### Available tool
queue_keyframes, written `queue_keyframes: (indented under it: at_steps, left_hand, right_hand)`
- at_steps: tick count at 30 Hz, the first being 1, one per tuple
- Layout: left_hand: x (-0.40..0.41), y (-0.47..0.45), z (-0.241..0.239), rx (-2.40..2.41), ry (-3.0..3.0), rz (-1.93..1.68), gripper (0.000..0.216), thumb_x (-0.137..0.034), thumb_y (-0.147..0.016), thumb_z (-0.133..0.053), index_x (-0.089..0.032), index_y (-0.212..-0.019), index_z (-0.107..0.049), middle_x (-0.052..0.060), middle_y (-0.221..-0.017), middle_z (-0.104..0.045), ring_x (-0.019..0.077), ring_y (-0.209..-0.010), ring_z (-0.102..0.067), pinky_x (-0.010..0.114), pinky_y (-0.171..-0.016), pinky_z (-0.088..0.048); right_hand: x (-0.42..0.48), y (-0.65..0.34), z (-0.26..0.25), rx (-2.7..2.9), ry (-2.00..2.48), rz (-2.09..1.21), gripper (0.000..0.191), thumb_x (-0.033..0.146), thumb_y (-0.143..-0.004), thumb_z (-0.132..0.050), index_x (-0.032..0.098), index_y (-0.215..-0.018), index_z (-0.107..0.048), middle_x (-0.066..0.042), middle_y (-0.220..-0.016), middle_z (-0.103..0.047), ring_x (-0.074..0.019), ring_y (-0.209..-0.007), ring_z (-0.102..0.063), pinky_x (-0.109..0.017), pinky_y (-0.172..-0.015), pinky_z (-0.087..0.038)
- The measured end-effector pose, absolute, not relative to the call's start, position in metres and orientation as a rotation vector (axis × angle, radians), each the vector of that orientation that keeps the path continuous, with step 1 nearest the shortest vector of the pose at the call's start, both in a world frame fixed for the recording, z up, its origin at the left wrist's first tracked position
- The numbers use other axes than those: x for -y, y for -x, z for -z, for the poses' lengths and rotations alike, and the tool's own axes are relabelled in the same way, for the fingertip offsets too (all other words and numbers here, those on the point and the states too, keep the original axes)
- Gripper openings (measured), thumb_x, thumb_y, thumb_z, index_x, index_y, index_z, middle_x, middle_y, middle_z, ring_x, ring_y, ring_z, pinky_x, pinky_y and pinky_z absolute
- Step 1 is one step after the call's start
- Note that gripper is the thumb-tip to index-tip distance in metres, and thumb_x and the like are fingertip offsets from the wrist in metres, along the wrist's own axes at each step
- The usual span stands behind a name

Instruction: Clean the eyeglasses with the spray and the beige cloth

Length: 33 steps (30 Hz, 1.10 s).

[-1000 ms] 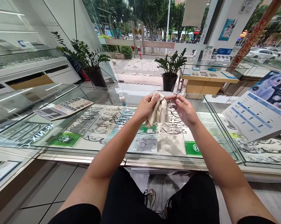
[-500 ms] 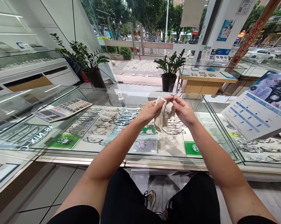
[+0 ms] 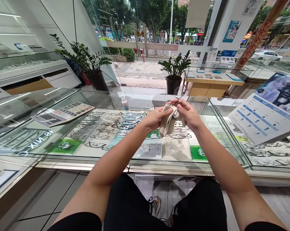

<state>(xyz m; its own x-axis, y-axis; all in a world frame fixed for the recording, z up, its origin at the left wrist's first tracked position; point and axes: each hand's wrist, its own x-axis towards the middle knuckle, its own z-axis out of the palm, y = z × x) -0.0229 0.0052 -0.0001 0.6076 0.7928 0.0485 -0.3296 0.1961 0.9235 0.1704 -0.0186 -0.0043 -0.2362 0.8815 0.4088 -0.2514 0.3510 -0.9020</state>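
A pair of thin-framed eyeglasses [image 3: 182,93] is held up over the glass counter, one round lens standing clear above my fingers. My left hand [image 3: 156,118] is closed on a beige cleaning cloth [image 3: 167,123], thumb on top, and the cloth is folded about the lower part of the glasses. My right hand [image 3: 188,114] pinches the frame near its middle, with part of the cloth under its fingers. The other lens is hidden by the cloth and fingers.
Below my hands is a glass display case [image 3: 125,158] with rows of eyeglasses. On its top stand a white spray bottle [image 3: 124,102], a calculator [image 3: 72,110] at left and a printed sign [image 3: 262,115] at right. Potted plants [image 3: 174,69] stand beyond.
The cloth has shifted and now spreads further to the right under my right fingers. My left hand has turned slightly and dropped a little; the glasses stay almost in place.
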Motion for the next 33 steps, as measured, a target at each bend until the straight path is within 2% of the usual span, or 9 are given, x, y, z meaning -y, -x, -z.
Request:
queue_keyframes:
  at_steps: [7,11,19,23,26,31,33]
  left_hand:
    - [0.0,0.022,-0.002,-0.545,-1.14,-0.801,0.063,-0.062,-0.068,-0.106,-0.012,-0.091,-0.076,0.004,-0.085,-0.076,0.0147,-0.075,-0.067,0.027,-0.073,-0.048]
    - [0.004,0.022,-0.004,-0.517,-1.125,-0.829,0.064,-0.057,-0.063,-0.11,-0.011,-0.092,-0.075,0.003,-0.085,-0.075,0.0138,-0.075,-0.067,0.026,-0.073,-0.048]
    - [0.007,0.016,0.002,-0.514,-1.215,-0.942,0.069,-0.046,-0.057,-0.113,-0.014,-0.106,-0.075,0.002,-0.087,-0.076,0.0148,-0.075,-0.069,0.027,-0.074,-0.052]
    - [0.011,0.012,0.005,-0.522,-1.302,-1.014,0.067,-0.051,-0.063,-0.11,-0.015,-0.109,-0.077,0.001,-0.086,-0.073,0.0138,-0.074,-0.065,0.026,-0.073,-0.051]
    - [0.014,0.011,0.005,-0.536,-1.347,-1.059,0.068,-0.056,-0.067,-0.107,-0.015,-0.112,-0.078,0.0,-0.084,-0.07,0.0131,-0.074,-0.062,0.025,-0.071,-0.05]
    - [0.012,0.011,0.001,-0.496,-1.424,-1.106,0.077,-0.059,-0.074,-0.103,-0.02,-0.135,-0.079,0.005,-0.112,-0.076,0.0155,-0.088,-0.067,0.026,-0.078,-0.053]
    - [0.008,0.011,-0.008,-0.485,-1.458,-1.11,0.075,-0.06,-0.074,-0.102,-0.02,-0.134,-0.08,0.005,-0.108,-0.076,0.0157,-0.085,-0.066,0.027,-0.075,-0.053]
  right_hand:
    - [0.021,-0.168,0.001,1.396,0.572,-1.185,0.039,0.062,-0.091,-0.089,0.033,-0.116,-0.081,-0.003,-0.13,-0.085,-0.0246,-0.133,-0.074,-0.042,-0.122,-0.056]
    - [0.022,-0.167,0.001,1.356,0.566,-1.228,0.04,0.062,-0.089,-0.09,0.033,-0.114,-0.08,-0.003,-0.135,-0.084,-0.0244,-0.124,-0.077,-0.042,-0.115,-0.06]
    - [0.023,-0.164,0.0,1.331,0.638,-1.232,0.044,0.069,-0.087,-0.088,0.03,-0.107,-0.083,-0.004,-0.14,-0.083,-0.0282,-0.127,-0.076,-0.044,-0.111,-0.063]
    - [0.023,-0.163,-0.001,1.291,0.672,-1.248,0.048,0.071,-0.085,-0.088,0.028,-0.105,-0.085,-0.006,-0.134,-0.085,-0.0283,-0.121,-0.077,-0.044,-0.11,-0.063]
    - [0.025,-0.161,-0.002,1.241,0.653,-1.268,0.044,0.065,-0.081,-0.093,0.028,-0.101,-0.084,-0.007,-0.132,-0.085,-0.0288,-0.122,-0.077,-0.045,-0.111,-0.064]
    - [0.026,-0.158,-0.009,1.186,0.607,-1.249,0.042,0.061,-0.076,-0.098,0.027,-0.094,-0.082,-0.007,-0.128,-0.087,-0.0302,-0.124,-0.078,-0.049,-0.113,-0.063]
    - [0.023,-0.158,-0.019,1.208,0.612,-1.21,0.043,0.063,-0.076,-0.097,0.027,-0.094,-0.081,-0.008,-0.127,-0.086,-0.0303,-0.121,-0.078,-0.05,-0.114,-0.063]
